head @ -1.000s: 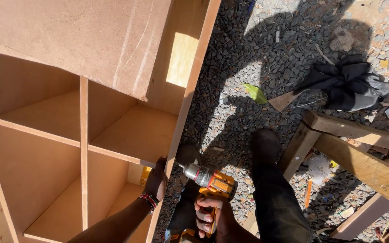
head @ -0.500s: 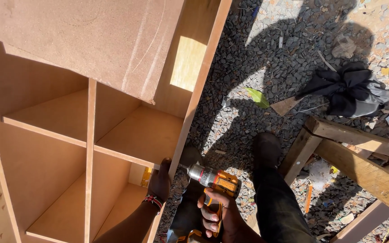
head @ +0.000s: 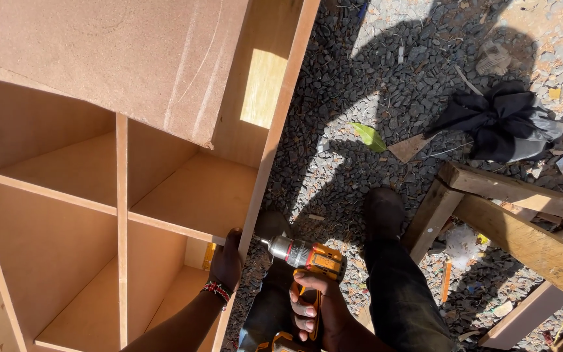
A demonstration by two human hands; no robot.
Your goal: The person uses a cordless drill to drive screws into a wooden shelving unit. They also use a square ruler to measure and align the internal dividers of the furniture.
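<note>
A brown board cabinet (head: 184, 195) with several open compartments lies in front of me on gravel. My left hand (head: 228, 262), a beaded band at its wrist, presses against the inside of the cabinet's right side panel (head: 275, 140). My right hand (head: 311, 306) grips the handle of an orange and black cordless drill (head: 307, 255). The drill's chuck points left at the outer face of that side panel, right opposite my left hand. A loose board (head: 99, 52) leans over the top of the cabinet.
My legs in dark trousers and dark shoes (head: 386, 215) stand on the grey gravel (head: 360, 85). A rough wooden trestle (head: 522, 221) stands at the right. A black cloth bundle (head: 500, 124), a green leaf (head: 369, 137) and wood scraps lie on the gravel.
The view has shifted slightly. The drill has moved a little closer to the side panel. My left hand stays on the inside of the panel.
</note>
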